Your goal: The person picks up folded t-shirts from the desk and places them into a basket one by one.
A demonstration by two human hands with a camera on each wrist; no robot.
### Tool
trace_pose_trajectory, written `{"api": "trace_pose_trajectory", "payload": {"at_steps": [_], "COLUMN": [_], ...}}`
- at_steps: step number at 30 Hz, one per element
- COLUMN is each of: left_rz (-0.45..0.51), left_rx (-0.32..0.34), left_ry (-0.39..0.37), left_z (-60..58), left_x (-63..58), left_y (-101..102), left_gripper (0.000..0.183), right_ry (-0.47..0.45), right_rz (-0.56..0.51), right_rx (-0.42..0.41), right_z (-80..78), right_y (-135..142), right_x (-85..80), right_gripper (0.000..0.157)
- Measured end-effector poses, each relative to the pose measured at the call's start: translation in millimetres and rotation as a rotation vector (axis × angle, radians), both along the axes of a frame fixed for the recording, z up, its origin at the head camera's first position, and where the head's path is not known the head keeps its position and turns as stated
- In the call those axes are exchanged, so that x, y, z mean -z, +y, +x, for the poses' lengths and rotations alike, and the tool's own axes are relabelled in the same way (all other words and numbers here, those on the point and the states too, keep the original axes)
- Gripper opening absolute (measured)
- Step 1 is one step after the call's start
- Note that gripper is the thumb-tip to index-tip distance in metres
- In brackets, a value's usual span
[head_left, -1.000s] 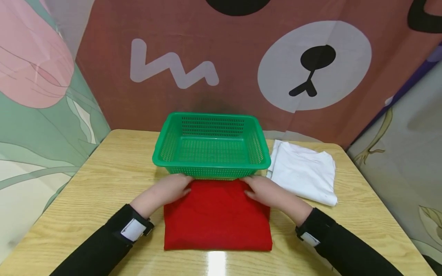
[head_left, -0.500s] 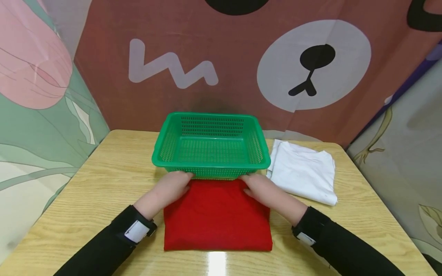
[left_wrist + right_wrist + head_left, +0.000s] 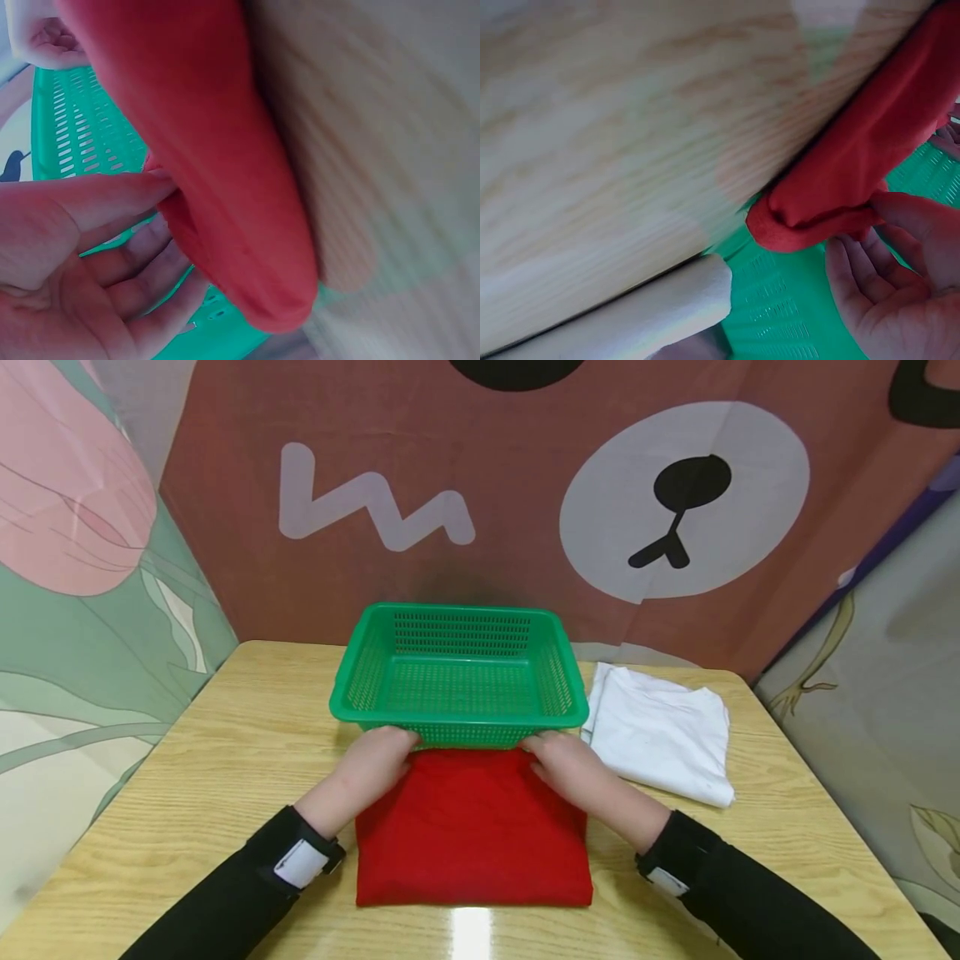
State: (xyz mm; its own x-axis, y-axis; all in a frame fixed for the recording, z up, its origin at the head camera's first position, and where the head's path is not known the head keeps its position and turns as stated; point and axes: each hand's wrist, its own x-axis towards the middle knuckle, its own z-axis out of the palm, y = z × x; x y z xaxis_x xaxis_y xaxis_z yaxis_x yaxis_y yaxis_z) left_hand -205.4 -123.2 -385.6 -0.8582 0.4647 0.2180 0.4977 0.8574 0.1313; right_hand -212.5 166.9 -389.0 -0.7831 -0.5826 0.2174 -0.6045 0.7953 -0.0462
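Observation:
A folded red cloth (image 3: 472, 835) lies on the table in front of the green basket (image 3: 459, 723). At its far left part, my left hand (image 3: 375, 762) pinches the fabric between thumb and fingers, as the left wrist view shows. My right hand (image 3: 567, 762) pinches the far right part the same way. In the right wrist view, the red cloth (image 3: 840, 172) has a rounded fold beside the thumb (image 3: 911, 214). From the head view the fingertips are largely hidden behind the knuckles.
The slotted green basket stands directly behind the red cloth, close to both hands. A folded white cloth (image 3: 660, 735) lies right of the basket. Behind the wooden table (image 3: 247, 727) hangs a printed curtain (image 3: 510, 485).
Both hands have risen slightly and shifted a little toward the basket, the left one also a touch to the right. The red cloth stays almost where it was.

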Motion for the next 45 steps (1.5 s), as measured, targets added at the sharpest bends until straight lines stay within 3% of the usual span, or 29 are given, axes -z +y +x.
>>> {"api": "trace_pose_trajectory", "payload": {"at_steps": [7, 20, 26, 36, 45], "left_rz": [0.01, 0.073, 0.109, 0.143, 0.178], "left_rx": [-0.019, -0.033, -0.054, -0.059, -0.062], "left_ry": [0.002, 0.013, -0.021, -0.04, -0.024], "left_z": [5.6, 21.3, 24.4, 33.3, 42.0], "left_x": [-5.1, -19.4, -30.3, -48.6, -64.8], "left_y": [-0.4, -4.9, -6.3, -13.4, -16.8], "left_gripper": [0.013, 0.01, 0.01, 0.013, 0.014], "right_ry": [0.037, 0.199, 0.223, 0.213, 0.126], "right_rz": [-0.037, -0.107, -0.142, -0.208, -0.343], "right_rx": [-0.022, -0.091, -0.096, -0.095, -0.042], "right_z": [2.3, 10.1, 13.8, 17.4, 22.3], "right_y": [3.8, 12.4, 14.8, 15.2, 17.2], "right_x": [-4.0, -2.7, -8.0, -21.2, -41.6], "right_gripper": [0.016, 0.016, 0.017, 0.017, 0.019]}}
